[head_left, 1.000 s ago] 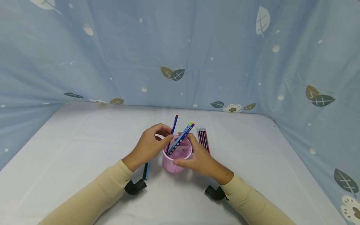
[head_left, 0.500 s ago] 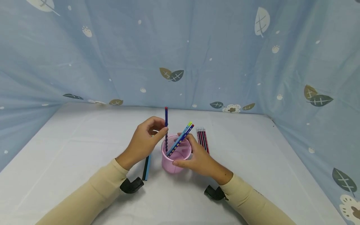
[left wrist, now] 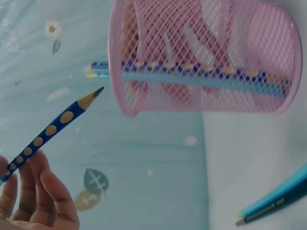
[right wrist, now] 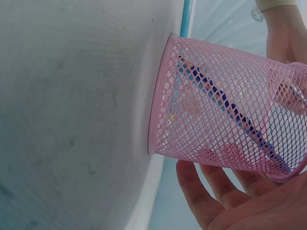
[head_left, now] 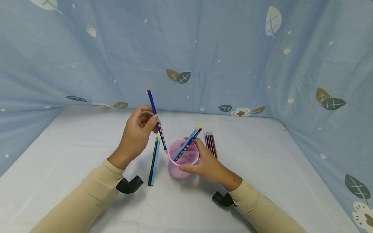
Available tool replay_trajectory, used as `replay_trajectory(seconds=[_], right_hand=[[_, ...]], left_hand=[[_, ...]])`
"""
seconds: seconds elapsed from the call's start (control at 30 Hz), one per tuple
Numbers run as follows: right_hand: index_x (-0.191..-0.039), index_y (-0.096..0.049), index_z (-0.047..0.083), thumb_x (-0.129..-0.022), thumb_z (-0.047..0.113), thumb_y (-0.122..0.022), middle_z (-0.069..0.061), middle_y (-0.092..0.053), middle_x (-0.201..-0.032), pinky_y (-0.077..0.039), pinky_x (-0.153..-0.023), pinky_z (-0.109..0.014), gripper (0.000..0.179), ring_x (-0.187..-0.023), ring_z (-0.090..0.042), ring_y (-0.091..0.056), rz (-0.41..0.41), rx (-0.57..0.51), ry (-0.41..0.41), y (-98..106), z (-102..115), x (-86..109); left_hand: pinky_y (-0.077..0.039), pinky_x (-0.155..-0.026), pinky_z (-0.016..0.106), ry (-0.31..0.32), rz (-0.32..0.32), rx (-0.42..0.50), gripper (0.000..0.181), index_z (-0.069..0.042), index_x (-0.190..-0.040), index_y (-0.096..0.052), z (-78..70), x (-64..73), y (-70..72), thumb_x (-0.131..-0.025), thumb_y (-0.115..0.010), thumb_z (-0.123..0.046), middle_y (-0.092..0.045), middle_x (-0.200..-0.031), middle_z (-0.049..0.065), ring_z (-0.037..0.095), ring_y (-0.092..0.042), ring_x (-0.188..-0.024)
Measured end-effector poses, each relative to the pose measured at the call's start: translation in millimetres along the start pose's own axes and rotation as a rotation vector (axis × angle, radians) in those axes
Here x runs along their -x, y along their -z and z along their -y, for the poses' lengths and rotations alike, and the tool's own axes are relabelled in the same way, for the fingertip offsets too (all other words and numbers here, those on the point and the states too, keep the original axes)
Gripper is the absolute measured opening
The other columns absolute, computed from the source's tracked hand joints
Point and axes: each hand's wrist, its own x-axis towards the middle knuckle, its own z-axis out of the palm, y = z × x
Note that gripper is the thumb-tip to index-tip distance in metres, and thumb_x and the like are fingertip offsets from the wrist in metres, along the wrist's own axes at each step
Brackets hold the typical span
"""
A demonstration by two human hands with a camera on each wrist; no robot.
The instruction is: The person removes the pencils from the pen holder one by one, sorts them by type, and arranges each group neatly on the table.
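My left hand (head_left: 134, 131) pinches a dark blue pencil (head_left: 152, 103) between thumb and fingers. Its red end points up, and its tip comes down just outside the left rim of a pink mesh pencil cup (head_left: 175, 171). In the left wrist view the pencil's sharpened dark point and pale oval dots (left wrist: 51, 130) show beside the cup's mouth. My right hand (head_left: 209, 164) grips the upright cup from the right, thumb in front and fingers behind. Leaning inside the cup are a light blue pencil (head_left: 191, 134) and a second dark blue pencil (head_left: 193, 138).
A dark pencil (head_left: 152, 165) and a light blue pencil (head_left: 156, 161) lie side by side on the white tabletop (head_left: 96, 139), left of the cup. Several red-and-black striped pencils (head_left: 210, 143) lie behind my right hand. A blue leaf-print curtain (head_left: 233, 48) hangs at the back.
My left hand has lifted the dark blue pencil out of the cup and moved left and up with it. The two flat pencils left of the cup have come fully into view. My right hand stays put.
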Motion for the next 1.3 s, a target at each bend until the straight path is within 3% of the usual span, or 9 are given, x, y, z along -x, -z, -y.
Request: replay_trajectory(seconds=[0.27,0.57,0.8,1.03,1.3], right_hand=[[-0.148,-0.034,0.016,-0.08,0.024,-0.085,-0.002,-0.049,-0.146,-0.043,-0.111,-0.05,0.085,-0.133,-0.02,-0.051,-0.004,-0.007,0.003,-1,-2,-1.9],[-0.148,-0.033,0.018,-0.08,0.025,-0.085,-0.004,-0.05,-0.145,-0.043,-0.111,-0.051,0.085,-0.133,-0.022,-0.05,0.001,-0.012,-0.016,0,-1,-1.7],[-0.148,-0.034,0.017,-0.079,0.024,-0.085,0.0,-0.046,-0.15,-0.04,-0.114,-0.052,0.086,-0.136,-0.021,-0.048,-0.007,0.003,-0.009,2,-2,-0.1],[-0.149,-0.033,0.015,-0.08,0.025,-0.085,-0.001,-0.045,-0.15,-0.042,-0.112,-0.051,0.087,-0.136,-0.021,-0.048,0.007,-0.014,0.001,2,-2,0.9],[-0.15,-0.031,0.016,-0.081,0.027,-0.084,0.0,-0.045,-0.15,-0.042,-0.112,-0.051,0.088,-0.137,-0.021,-0.047,0.016,-0.008,-0.003,3,-2,2.7]], left_hand=[[-0.056,-0.07,0.024,0.07,0.002,-0.048,0.026,-0.002,-0.124,-0.05,8.8,-7.5,13.6,-0.104,-0.054,-0.02,-0.061,-0.097,0.012,0.016,-0.064,-0.074],[-0.056,-0.068,0.023,0.169,0.015,-0.113,0.027,-0.003,-0.123,-0.054,23.1,-14.7,17.6,-0.101,-0.058,-0.017,-0.064,-0.105,0.013,0.011,-0.064,-0.074],[-0.061,-0.07,0.031,0.283,0.089,-0.102,0.037,-0.003,-0.133,-0.049,34.5,-14.6,18.4,-0.101,-0.056,-0.019,-0.063,-0.11,0.018,0.016,-0.068,-0.08],[-0.062,-0.065,0.035,0.359,0.123,-0.143,0.033,-0.003,-0.13,-0.049,39.8,-12.2,18.4,-0.101,-0.051,-0.018,-0.062,-0.105,0.018,0.024,-0.067,-0.08],[-0.063,-0.064,0.037,0.421,0.161,-0.165,0.035,-0.003,-0.131,-0.05,48.9,-11.1,18.2,-0.101,-0.049,-0.022,-0.062,-0.108,0.02,0.024,-0.067,-0.079]])
